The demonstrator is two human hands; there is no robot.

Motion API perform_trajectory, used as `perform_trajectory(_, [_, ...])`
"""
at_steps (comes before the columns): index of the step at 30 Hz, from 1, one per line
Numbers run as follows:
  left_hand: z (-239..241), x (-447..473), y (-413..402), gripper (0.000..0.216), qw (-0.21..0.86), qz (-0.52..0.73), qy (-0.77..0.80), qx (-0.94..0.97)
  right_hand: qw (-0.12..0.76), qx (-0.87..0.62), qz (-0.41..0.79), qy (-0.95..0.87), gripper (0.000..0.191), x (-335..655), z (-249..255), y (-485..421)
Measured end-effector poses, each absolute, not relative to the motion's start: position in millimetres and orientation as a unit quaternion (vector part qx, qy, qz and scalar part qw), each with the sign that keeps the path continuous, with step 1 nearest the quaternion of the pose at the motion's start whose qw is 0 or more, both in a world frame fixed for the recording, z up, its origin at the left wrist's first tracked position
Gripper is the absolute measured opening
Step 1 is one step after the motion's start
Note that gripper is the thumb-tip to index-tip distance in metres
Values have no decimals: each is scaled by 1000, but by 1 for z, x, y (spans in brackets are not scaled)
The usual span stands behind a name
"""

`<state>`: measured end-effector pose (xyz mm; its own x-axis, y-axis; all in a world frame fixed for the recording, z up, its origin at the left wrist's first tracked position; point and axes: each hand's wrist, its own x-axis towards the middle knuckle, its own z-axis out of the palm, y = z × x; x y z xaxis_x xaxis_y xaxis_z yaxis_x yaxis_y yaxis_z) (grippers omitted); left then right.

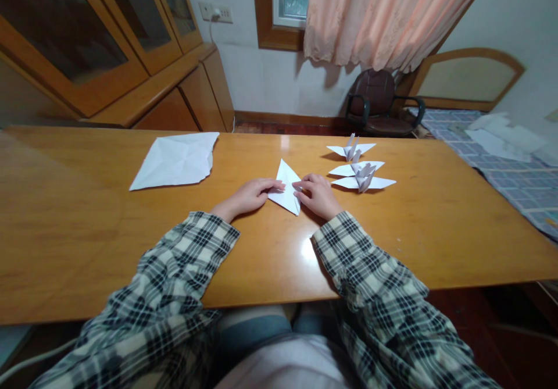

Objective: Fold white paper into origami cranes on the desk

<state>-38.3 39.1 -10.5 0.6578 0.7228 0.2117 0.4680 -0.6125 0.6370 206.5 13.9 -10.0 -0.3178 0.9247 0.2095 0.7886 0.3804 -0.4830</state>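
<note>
A small sheet of white paper (pixel 286 171), folded into a pointed, kite-like shape, lies on the table in front of me. My left hand (pixel 253 194) holds its left side, fingers together over the edge. On the opposite side, my right hand (pixel 319 195) has its thumb and fingers closed at the paper's right edge. Part of the folded paper is hidden under the fingertips. Right of my right hand stand three white paper cranes: a far one (pixel 350 149), a middle one (pixel 344 170) and a near one (pixel 365 181).
A creased white sheet (pixel 176 161) lies flat at the left on the wooden table (pixel 270 267). Beyond the table are a cabinet (pixel 161 95), a chair (pixel 377 101) and a bed (pixel 501 162) with loose papers on it. Small white scraps lie at the table's right.
</note>
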Motion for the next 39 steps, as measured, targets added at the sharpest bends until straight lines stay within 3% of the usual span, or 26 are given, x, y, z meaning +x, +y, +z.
perform_trajectory(7, [-12,-39,41,34,280,260,328,864,230,-534,152,-800,26,206,-11,15])
perform_trajectory(13, [-13,-42,44,39,279,276,326,860,234,-534,148,-799,24,206,-12,16])
perform_trajectory(18, [-14,-40,46,32,232,276,340,869,237,-532,146,-799,25,206,-11,15])
perform_trajectory(39, [-9,-31,42,25,224,269,372,860,245,-532,145,-798,25,206,-15,17])
